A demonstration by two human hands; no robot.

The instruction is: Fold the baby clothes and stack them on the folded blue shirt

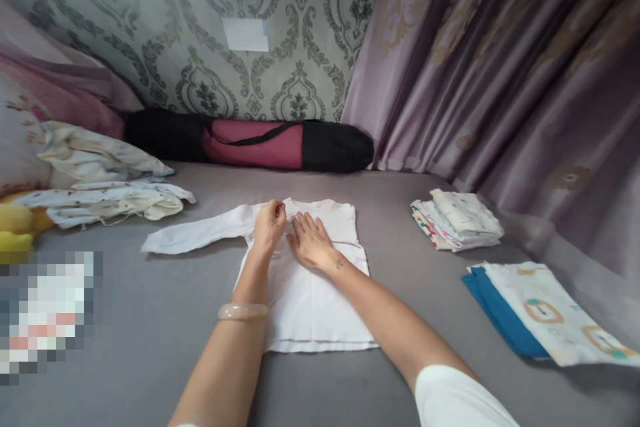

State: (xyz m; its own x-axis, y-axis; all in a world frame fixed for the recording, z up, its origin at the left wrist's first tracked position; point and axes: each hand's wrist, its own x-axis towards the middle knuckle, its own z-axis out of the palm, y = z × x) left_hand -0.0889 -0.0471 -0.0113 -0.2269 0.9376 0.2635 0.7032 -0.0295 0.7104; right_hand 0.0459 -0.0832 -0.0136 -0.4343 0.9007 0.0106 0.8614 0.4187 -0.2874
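A small white long-sleeved shirt (310, 300) lies flat on the grey bed (150, 347), its left sleeve stretched out to the left and the right side folded in. My left hand (269, 225) rests near the collar with its fingers curled, pinching the cloth. My right hand (309, 239) lies flat and open on the shirt's chest, beside the left hand. A pale bangle (243, 311) sits on my left wrist.
Unfolded pale clothes (100, 197) are heaped at the left by a yellow toy (15, 223). A folded stack (457, 219) and a folded blue-and-cream cloth (545, 310) lie at the right near the purple curtain (525, 80). A pink-and-black bag (280, 143) lies along the wall.
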